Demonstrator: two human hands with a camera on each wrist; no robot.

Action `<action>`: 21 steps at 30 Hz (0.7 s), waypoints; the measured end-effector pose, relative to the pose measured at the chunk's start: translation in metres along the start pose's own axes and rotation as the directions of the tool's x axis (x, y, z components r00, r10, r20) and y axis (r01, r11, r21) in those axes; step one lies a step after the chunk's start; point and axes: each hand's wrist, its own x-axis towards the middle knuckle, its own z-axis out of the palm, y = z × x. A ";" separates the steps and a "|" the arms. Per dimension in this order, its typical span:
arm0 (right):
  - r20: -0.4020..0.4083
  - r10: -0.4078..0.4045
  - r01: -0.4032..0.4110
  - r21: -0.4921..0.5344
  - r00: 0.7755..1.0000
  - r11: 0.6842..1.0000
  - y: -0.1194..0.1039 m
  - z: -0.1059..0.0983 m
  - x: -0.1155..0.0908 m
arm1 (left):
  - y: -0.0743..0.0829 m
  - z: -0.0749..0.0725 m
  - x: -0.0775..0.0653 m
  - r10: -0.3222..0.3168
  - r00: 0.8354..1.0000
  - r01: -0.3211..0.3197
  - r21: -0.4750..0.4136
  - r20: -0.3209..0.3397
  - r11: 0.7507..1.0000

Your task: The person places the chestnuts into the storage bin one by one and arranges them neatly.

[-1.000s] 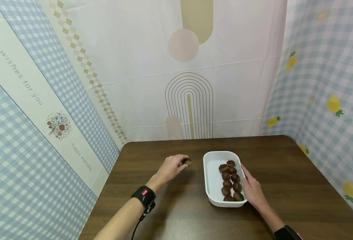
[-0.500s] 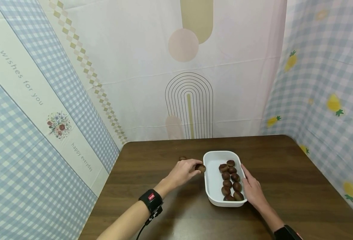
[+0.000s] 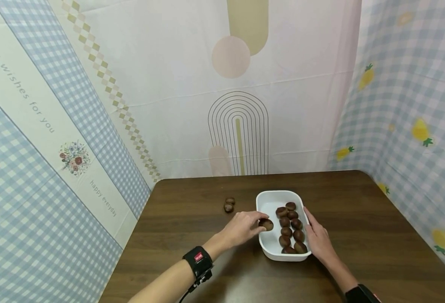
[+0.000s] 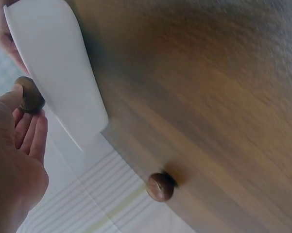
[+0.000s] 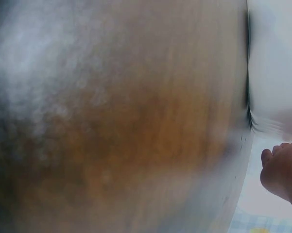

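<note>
A chestnut [image 3: 268, 224] is pinched between the thumb and fingers of my left hand [image 3: 242, 229], just over the left rim of a white plastic container [image 3: 266, 249]. The left wrist view shows this chestnut [image 4: 31, 95] above the container's wall. Inside the container lie several brown chestnuts [image 3: 286, 232] in two rough columns along the right side. My right hand [image 3: 321, 240] holds the container's right side, its fingers lying along the outer wall and its thumb at the rim. In the right wrist view that hand [image 5: 284, 172] is only partly visible.
Two chestnuts [image 3: 229, 207] lie close together on the brown wooden table [image 3: 343, 198], left of the container. A patterned cloth [image 3: 184, 126] hangs behind the table, with checked cloths at both sides. A black band [image 3: 198, 260] with a cable is on my left wrist.
My left hand has carried the chestnut rightward from the loose ones to the container's left rim, uncovering two chestnuts on the table. The right hand and container have stayed still.
</note>
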 end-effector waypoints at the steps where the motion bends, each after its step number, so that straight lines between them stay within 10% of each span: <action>1: -0.006 -0.007 0.007 -0.003 1.000 1.000 0.000 0.000 0.000 | 0.002 0.001 0.000 0.005 1.000 -0.005 0.006 0.005 1.000; 21: -0.028 -0.036 0.036 -0.011 0.999 0.999 0.001 0.000 0.000 | 0.020 0.021 0.005 0.071 0.989 -0.089 0.137 0.129 0.987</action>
